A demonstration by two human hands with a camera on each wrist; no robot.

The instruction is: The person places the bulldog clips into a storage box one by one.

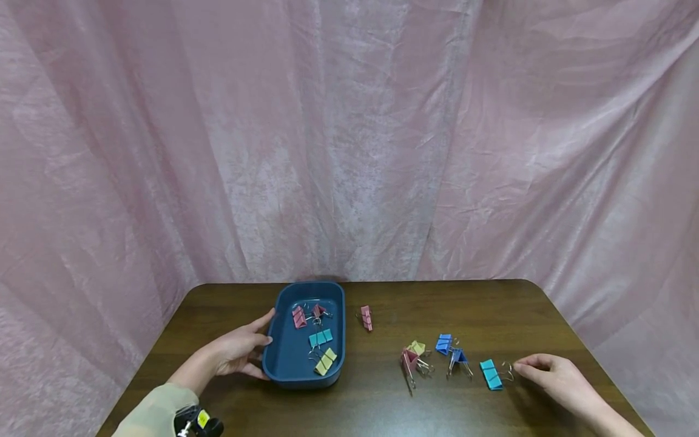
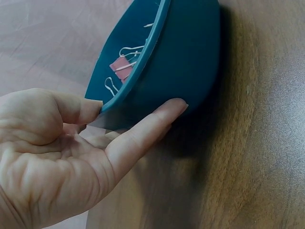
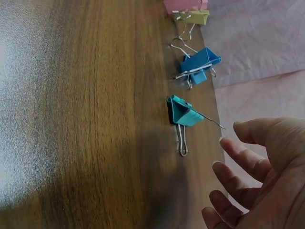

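Note:
My left hand [image 1: 240,350] rests against the outer left side of a dark blue plastic box [image 1: 289,364]. In the left wrist view its spread fingers touch the box's wall and rim. The box holds two pink binder clips, a teal one [image 1: 320,338] and a yellow one [image 1: 326,362]. At the right, my right hand [image 1: 557,379] is beside a teal binder clip [image 1: 491,375] lying on the table. In the right wrist view, a wire handle of that clip [image 3: 187,114] points toward a small gap between thumb and index fingertip; the other fingers are loosely bent.
Two blue binder clips [image 1: 444,344] lie left of the teal clip on the brown wooden table [image 1: 377,400]. Further left are a pink clip [image 1: 409,359] and a yellow clip [image 1: 417,347] close together. Another pink clip [image 1: 366,318] lies beside the box. A pink curtain [image 1: 349,152] hangs behind.

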